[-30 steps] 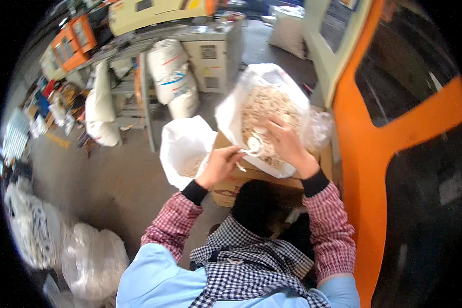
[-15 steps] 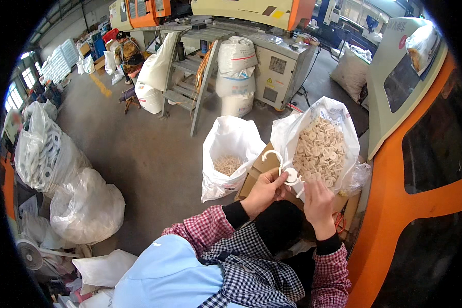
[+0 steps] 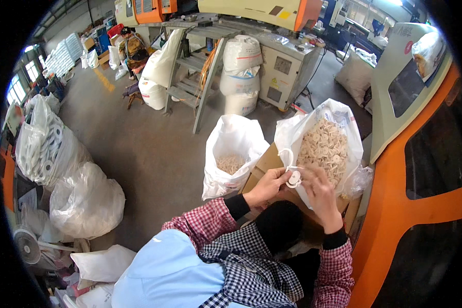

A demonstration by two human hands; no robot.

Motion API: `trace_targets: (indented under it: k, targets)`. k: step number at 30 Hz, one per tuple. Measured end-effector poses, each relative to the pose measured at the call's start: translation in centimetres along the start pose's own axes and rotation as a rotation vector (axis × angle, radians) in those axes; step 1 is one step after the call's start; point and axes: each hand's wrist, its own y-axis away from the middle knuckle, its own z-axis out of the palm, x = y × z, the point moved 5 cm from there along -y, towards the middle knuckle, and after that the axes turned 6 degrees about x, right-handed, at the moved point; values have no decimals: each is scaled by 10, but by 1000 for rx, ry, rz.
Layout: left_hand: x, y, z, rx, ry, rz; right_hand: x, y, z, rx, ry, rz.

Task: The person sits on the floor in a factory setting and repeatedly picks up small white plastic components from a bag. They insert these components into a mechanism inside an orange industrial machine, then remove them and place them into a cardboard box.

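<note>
Between the thumb and fingers of my left hand [image 3: 267, 187] is a white plastic part [image 3: 294, 178], with a round disc and a curved, hook-like arm rising above it. My right hand [image 3: 321, 195] is close beside the disc on its right; its fingertips are smeared by motion, so whether they grip anything cannot be seen. Just behind my hands, a white woven sack [image 3: 355, 128] stands wide at the mouth, full of small cream disc-and-stem plastic pieces [image 3: 321, 146]. Left of it, another white sack [image 3: 215, 172] holds thin beige pieces [image 3: 231, 164] low inside.
A cardboard box [image 3: 264, 163] stands under and beside the full sack. An orange machine [image 3: 390, 210] walls off my right side. Clear plastic bags [image 3: 87, 203] of white rings sit at left. Farther back are metal steps [image 3: 192, 90], stacked sacks [image 3: 241, 77] and a person [image 3: 133, 51].
My right hand has moved up and inward over the white part, its fingers now blurred. The part has turned a little in my left hand. The whole view has shifted slightly.
</note>
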Motion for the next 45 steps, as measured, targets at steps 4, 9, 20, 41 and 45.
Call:
trace_targets:
  k: [4,9,20,41,45]
  targets:
    - [5,22,15,-182,92,-239,-21,17,-7,-114,-75,-29]
    - [-5,25,6,187,-399,568,-6,45,7,-266,-285,304]
    - [-43,51,15,-151,653,-704,-33,66,15,-73,-558,414]
    - [-123,-54,-199,524,-1188,-31,203,68,58,221,-441,1140]
    - [-111,-18,-148,410,-1085,201,151,59,3,386,-273,976]
